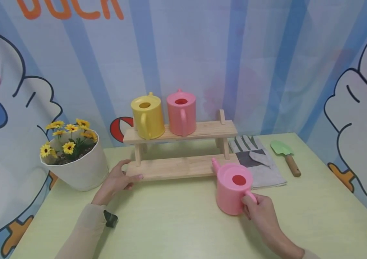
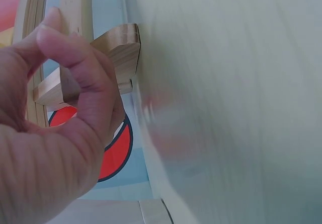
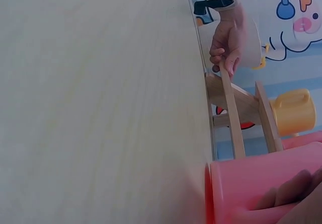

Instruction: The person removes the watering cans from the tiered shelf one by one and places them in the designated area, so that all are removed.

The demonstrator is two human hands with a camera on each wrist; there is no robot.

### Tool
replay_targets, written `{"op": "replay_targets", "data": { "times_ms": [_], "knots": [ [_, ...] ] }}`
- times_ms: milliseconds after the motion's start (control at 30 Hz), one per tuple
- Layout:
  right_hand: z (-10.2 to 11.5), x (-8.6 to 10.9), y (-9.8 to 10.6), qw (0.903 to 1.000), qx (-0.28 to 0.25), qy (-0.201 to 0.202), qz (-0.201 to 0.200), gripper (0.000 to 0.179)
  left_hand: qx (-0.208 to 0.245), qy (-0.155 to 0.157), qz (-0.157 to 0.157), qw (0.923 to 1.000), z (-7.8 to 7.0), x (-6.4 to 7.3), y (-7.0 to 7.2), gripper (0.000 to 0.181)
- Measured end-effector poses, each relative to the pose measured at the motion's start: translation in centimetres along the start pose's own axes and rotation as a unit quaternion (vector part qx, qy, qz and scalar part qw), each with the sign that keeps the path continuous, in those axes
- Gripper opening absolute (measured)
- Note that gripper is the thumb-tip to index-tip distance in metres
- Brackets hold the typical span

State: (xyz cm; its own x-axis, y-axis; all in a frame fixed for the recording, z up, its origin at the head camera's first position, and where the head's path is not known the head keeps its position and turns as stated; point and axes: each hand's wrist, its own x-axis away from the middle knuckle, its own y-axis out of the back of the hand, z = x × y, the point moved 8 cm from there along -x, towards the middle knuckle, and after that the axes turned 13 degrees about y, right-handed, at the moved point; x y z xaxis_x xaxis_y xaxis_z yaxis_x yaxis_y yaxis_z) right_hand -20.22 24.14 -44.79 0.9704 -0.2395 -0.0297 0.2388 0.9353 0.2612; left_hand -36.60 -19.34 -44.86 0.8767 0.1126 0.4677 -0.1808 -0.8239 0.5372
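Head view, pink watering can (image 1: 232, 196), long axis near upright, spout (image 1: 215, 165) pointing forward-left toward shelf (image 1: 202, 129), right hand (image 1: 262, 212) gripping handle (image 1: 251, 196), left hand (image 1: 118, 178) pinching lower board (image 1: 177, 168).

One word can be read: orange capitals (image 1: 77, 10) on the blue-striped backdrop (image 1: 189, 43), seen in the head view above and to the left of the wooden stand (image 1: 183, 167). They appear to spell "DUCK". The upper edge of the view cuts off the tops of all four letters, so only their lower parts show; the first could be a D, though its shape is not complete enough to be certain. The strokes are thick with rounded ends, set in one row, the K lying nearest the wooden stand.
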Motion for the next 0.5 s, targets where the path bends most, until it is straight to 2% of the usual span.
{"op": "replay_targets", "data": {
  "times_ms": [233,500],
  "knots": [
    [-0.25,0.1,-0.4,0.9992,0.032,-0.012,0.018,0.031,0.003,0.001,-0.003,1.0,0.34,-0.13,0.26,0.101],
    [-0.59,0.39,-0.16,0.9988,0.043,-0.016,0.015,0.025,0.006,0.003,0.0,1.0,0.31,-0.12,0.06,0.103]
  ]
}}
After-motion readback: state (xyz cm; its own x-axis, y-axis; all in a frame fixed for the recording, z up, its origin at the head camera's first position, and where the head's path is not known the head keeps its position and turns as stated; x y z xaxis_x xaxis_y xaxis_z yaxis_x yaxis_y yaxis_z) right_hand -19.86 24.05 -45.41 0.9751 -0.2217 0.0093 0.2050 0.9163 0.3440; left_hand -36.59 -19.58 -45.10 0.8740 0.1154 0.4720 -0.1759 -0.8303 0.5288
